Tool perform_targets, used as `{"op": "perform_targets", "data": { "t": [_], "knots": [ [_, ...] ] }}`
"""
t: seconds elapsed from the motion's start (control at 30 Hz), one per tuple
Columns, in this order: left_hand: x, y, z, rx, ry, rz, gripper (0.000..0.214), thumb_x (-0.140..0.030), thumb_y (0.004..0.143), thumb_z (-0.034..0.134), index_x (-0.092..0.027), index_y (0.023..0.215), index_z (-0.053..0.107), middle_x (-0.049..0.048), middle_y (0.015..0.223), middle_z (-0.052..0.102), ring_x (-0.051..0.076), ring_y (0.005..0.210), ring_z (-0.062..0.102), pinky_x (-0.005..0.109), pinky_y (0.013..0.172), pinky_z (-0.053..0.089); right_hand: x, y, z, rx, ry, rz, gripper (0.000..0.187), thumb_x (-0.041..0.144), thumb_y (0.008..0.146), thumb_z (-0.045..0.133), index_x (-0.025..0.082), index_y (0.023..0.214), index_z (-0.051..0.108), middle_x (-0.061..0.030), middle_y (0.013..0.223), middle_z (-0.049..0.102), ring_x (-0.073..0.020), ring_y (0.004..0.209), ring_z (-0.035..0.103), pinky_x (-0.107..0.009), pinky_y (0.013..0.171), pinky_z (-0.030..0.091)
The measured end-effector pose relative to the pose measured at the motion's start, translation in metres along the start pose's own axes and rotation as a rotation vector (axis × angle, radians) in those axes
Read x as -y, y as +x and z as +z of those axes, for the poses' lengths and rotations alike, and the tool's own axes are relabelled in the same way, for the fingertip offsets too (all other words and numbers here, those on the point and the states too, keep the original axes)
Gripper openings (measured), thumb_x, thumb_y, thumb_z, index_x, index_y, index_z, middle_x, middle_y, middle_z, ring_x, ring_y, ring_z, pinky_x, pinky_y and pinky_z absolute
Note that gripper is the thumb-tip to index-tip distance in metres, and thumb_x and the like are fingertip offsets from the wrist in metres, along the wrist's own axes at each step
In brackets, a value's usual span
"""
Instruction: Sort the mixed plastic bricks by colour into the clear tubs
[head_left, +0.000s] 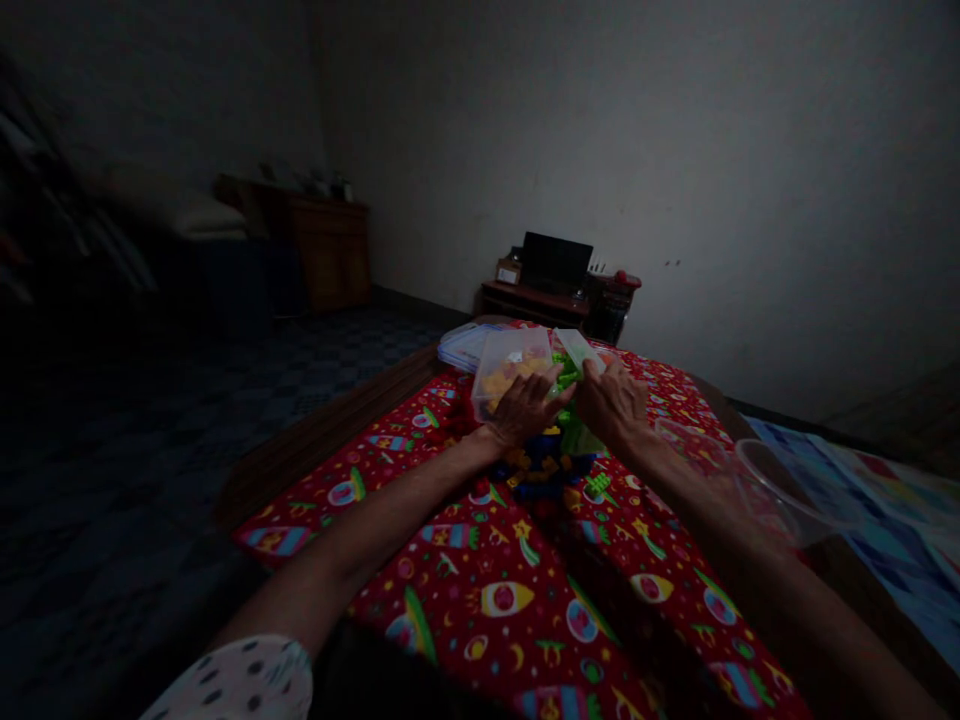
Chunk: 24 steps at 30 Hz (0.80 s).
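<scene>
My right hand (615,400) is closed round the rim of a clear plastic container (579,348), which is tilted and has green toy building blocks (568,372) in it and at its mouth. My left hand (525,405) reaches in from the other side, fingers stretched out and thumb towards the green blocks. It overlaps the front of a second clear container (489,352) with yellow blocks (504,377) inside. Below both hands lies a loose pile of blue and yellow blocks (546,460). One green block (598,485) lies just right of the pile.
A red cloth with rocket prints (506,600) covers the table. Stacked lids (465,347) lie at the back left. Two clear containers stand at the right, one with a round rim (787,497). Behind are a monitor (556,260) on a desk and a wooden cabinet (334,250).
</scene>
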<state>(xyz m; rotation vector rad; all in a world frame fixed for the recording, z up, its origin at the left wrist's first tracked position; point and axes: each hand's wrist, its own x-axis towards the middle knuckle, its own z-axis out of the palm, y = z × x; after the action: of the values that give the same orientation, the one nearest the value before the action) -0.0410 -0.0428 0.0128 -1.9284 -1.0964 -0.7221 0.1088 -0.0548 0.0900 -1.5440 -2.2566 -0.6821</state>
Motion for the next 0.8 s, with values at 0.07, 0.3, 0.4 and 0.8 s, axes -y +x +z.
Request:
{"op": "perform_targets", "data": {
  "t": [0.07,0.3,0.4,0.8],
  "knots": [
    [0.002,-0.001,0.002,-0.009,0.013,-0.004,0.049,-0.029,0.088,0.048,-0.027,0.137,0.039,0.0155,0.133,0.051,0.026,0.105,0.057,0.038,0.082,0.044,0.004,-0.007,0.005,-0.085,0.015,0.044,0.033,0.023,0.090,0.035,0.013,0.111,0.059,-0.0191,0.095,0.061,-0.0283,0.086,0.058,-0.035,0.067,0.042],
    [0.005,-0.001,0.002,-0.022,0.020,-0.006,0.062,-0.023,0.088,0.048,-0.033,0.144,0.024,0.0143,0.134,0.048,0.024,0.107,0.057,0.037,0.085,0.044,0.001,-0.014,0.027,-0.349,0.379,0.031,0.045,0.026,0.083,0.046,0.012,0.126,0.048,-0.0178,0.117,0.056,-0.0281,0.104,0.051,-0.039,0.080,0.046],
    [0.003,-0.001,0.002,-0.021,0.010,-0.008,0.066,-0.020,0.087,0.048,-0.034,0.145,0.019,0.0133,0.133,0.048,0.023,0.107,0.056,0.037,0.084,0.044,-0.006,-0.010,0.032,-0.330,0.395,0.051,0.041,0.025,0.084,0.045,0.013,0.122,0.053,-0.0180,0.120,0.055,-0.0278,0.104,0.054,-0.038,0.078,0.048],
    [0.041,0.019,-0.024,-0.099,-0.182,-0.141,0.063,-0.024,0.085,0.056,-0.021,0.142,0.030,0.0105,0.118,0.058,0.026,0.103,0.051,0.038,0.087,0.041,-0.019,-0.001,0.037,-0.450,0.244,-0.084,0.035,0.022,0.084,0.049,0.017,0.117,0.061,-0.0158,0.125,0.054,-0.0264,0.103,0.058,-0.042,0.083,0.049]
  ]
}}
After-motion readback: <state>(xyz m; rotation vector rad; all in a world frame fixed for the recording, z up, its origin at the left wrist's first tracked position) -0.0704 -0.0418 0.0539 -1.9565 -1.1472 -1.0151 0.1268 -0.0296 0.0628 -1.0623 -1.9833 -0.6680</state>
